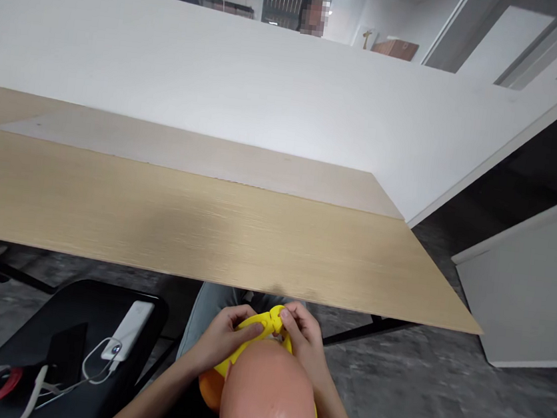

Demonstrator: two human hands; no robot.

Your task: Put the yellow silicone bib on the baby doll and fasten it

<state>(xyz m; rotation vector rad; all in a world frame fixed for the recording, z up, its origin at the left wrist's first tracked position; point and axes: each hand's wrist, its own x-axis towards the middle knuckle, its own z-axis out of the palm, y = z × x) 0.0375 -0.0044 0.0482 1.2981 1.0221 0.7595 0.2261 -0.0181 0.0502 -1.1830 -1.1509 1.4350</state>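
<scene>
A smooth, bald doll (270, 396) sits in my lap, seen from above with its head nearest the camera. Around its front runs a soft yellow band (252, 332) with a gathered, knot-like bump near its middle. My left hand (226, 337) pinches the band's left part between thumb and fingers. At the bump, my right hand (305, 336) grips the yellow material with thumb and fingertips. An orange rounded piece (210, 389) shows beside the doll's head at left. The head hides the doll's body and most of the yellow material.
A wooden desk (196, 226) spans the view ahead, against a white partition (199, 59). To my left, a black chair (97, 302) carries a white power bank (128, 329), cables and a dark flat object (67, 349). Two people are visible beyond the partition.
</scene>
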